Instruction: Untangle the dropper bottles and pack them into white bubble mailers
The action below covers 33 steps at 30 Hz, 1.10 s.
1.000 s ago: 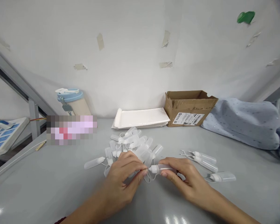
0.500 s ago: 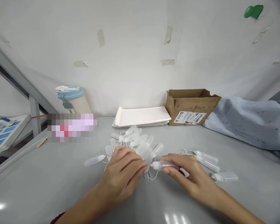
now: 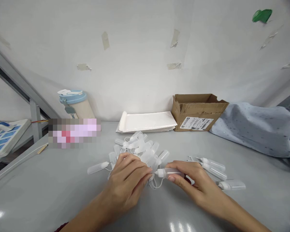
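My right hand [image 3: 192,178] grips a translucent squeeze bottle [image 3: 170,172] by its body. The bottle lies sideways, its white tapered nozzle facing left. My left hand [image 3: 129,178] is closed in a pinch right at the nozzle's tip; its fingertips hide what is between them. A thin white strap [image 3: 157,187] loops below the bottle's neck. Behind both hands is a pile of similar bottles [image 3: 145,146], partly covered by my left hand. One loose bottle [image 3: 96,168] lies left of the pile. To the right of my right hand rest several more bottles [image 3: 214,170].
White padded envelopes [image 3: 148,121] lie stacked against the wall, beside an open cardboard box [image 3: 198,112]. Light blue cloth [image 3: 253,129] is at the right. A blue-lidded tumbler [image 3: 77,104] stands back left, behind a blurred pink patch. A cable [image 3: 19,162] runs along the left of the grey table.
The nozzle tip and my left fingertips are slightly farther apart, with a thin tip showing between them. Both hands keep nearly the same place; the whole view has shifted a little.
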Motion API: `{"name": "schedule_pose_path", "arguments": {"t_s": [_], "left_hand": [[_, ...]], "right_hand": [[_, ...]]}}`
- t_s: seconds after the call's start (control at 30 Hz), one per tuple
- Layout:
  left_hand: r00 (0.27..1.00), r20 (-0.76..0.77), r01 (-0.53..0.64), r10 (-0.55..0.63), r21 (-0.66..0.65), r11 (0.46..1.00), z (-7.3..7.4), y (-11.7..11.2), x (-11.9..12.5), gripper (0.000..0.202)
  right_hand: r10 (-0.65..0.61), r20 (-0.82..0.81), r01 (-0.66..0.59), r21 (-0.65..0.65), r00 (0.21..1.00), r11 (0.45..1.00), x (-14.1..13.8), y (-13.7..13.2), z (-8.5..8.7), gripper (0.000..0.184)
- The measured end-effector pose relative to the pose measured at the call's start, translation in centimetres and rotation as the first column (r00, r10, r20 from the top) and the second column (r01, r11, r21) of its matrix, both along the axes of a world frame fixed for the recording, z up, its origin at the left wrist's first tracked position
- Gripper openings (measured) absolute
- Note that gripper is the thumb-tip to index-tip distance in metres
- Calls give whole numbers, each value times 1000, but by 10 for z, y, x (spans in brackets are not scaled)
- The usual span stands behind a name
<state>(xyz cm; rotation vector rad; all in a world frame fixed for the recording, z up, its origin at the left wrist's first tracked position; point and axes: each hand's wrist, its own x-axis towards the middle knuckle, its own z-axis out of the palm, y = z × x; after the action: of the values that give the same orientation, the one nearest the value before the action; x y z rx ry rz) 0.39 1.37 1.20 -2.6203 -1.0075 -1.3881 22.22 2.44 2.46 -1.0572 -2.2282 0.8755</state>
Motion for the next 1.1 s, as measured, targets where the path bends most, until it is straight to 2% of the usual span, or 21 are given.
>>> {"name": "schedule_pose_path", "arguments": {"t_s": [0.17,0.4,0.53,0.67,0.73,0.83,0.9,0.97,1.03,1.1], "left_hand": [[999,-33,18,-19,-5,1000,-4,1,-1,17],[998,-44,43,-44,-25,999,-9,-2,0,17],[998,-18,57,-58,-34,998,-8,-1,2,18],[999,-32,20,-21,-24,1000,-3,4,-1,18],[998,-35,-42,42,21,999,3,8,-7,19],[970,50,-243,238,129,962,12,14,-21,23],[915,133,-399,381,163,902,16,17,-30,24],[860,180,-505,478,163,848,17,19,-37,23],[834,187,-547,519,165,820,15,22,-41,22],[829,143,-558,540,174,811,12,25,-41,20]], "right_hand": [[31,21,-30,-57,999,998,-3,4,-2,23],[48,11,-47,-48,999,998,-4,4,-10,18],[53,4,-53,-18,999,998,-6,4,-12,17],[79,-2,-79,-15,997,997,-6,5,-12,18],[26,-20,-26,34,999,999,1,9,-11,20],[-181,-45,185,113,982,976,19,21,-7,24],[-344,-39,345,179,938,921,35,32,-5,25],[-470,15,453,245,882,857,49,41,-4,27],[-526,79,485,294,847,824,60,48,-3,29],[-533,141,474,310,834,824,69,53,-2,31]]}}
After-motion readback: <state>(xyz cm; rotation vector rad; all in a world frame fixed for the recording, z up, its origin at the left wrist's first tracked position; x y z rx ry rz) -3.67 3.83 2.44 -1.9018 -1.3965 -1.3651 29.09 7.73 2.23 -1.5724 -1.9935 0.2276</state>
